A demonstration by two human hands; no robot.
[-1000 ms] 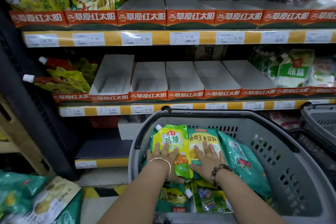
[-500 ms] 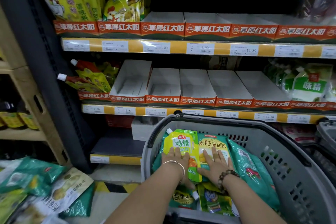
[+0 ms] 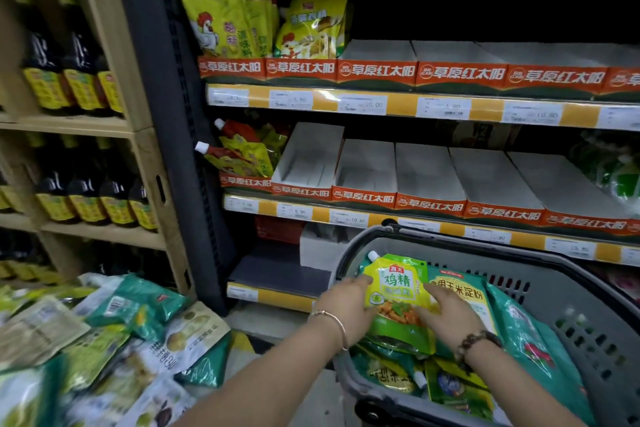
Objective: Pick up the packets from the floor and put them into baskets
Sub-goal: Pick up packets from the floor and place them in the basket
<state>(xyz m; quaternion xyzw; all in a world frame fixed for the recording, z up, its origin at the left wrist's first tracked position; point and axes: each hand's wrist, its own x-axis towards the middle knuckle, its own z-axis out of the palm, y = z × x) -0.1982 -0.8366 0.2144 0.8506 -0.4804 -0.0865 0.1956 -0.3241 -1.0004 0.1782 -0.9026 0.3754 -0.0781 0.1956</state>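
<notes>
Green packets beside grey basket

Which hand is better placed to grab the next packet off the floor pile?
Probably left. The left hand sits at the left edge of the basket, touching the yellow packet, and the floor pile lies to its left. The right hand rests deeper in the basket, farther from the pile.

We note a wooden shelf of dark bottles at left; right of it, yellow-edged store shelves carry white display boxes. Light dim.
</notes>
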